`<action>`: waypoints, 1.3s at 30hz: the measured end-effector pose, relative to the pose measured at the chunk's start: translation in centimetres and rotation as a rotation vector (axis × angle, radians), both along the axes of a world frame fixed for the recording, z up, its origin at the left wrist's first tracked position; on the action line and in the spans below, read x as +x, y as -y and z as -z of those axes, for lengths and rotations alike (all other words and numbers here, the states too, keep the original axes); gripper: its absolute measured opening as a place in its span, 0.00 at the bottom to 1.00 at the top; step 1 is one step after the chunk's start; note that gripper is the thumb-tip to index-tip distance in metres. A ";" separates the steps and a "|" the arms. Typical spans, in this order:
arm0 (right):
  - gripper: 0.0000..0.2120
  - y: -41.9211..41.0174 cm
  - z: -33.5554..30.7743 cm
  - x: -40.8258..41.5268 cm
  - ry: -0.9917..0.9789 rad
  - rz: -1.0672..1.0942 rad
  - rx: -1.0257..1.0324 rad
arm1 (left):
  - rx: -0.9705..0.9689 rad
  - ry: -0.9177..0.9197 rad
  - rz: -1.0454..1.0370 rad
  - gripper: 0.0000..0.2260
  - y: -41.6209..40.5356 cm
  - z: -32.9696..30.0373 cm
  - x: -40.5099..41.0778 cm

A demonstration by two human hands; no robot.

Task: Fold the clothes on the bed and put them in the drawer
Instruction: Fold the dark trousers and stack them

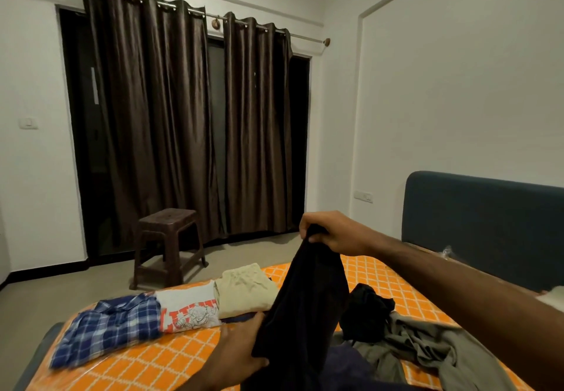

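Over the orange bed point(146, 357), the right hand point(332, 233) pinches a black garment point(305, 308) high by its top edge while the left hand point(241, 351) grips it lower, seemingly straightening it for folding; three folded clothes point(189, 308) lie far left.

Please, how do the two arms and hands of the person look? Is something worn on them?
Both hands are bare: the left hand and the right hand show no gloves and no rings that I can see. The right forearm is uncovered along its whole visible length, without sleeve, watch or bracelet. Only a short part of the left forearm is visible, also without sleeve.
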State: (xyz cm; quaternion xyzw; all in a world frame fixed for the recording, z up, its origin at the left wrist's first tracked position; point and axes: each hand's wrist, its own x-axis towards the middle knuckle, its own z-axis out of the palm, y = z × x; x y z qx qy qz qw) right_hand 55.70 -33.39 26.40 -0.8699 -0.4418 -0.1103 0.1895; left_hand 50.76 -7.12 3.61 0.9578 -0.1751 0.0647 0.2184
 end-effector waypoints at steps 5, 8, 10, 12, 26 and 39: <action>0.10 1.5 -0.5 0.3 -0.078 0.041 0.148 | -0.131 -0.045 -0.041 0.17 -2.0 1.3 0.7; 0.08 3.4 -0.4 0.7 -0.124 0.116 0.241 | -0.274 0.021 -0.144 0.11 -5.7 -1.3 1.3; 0.06 4.5 -0.4 1.0 -0.151 0.162 0.320 | -0.340 0.076 -0.183 0.07 -8.3 -5.0 1.6; 0.06 4.9 -0.6 1.3 -0.180 0.200 0.428 | -0.424 0.157 -0.209 0.06 -10.1 -10.0 1.6; 0.16 1.6 -14.4 -2.0 -0.272 0.077 1.169 | -1.063 0.759 -0.223 0.11 -7.9 -35.5 -0.6; 0.15 1.9 -23.9 -8.7 -0.360 -0.292 1.032 | -0.856 1.126 -0.070 0.13 -10.8 -50.9 -10.7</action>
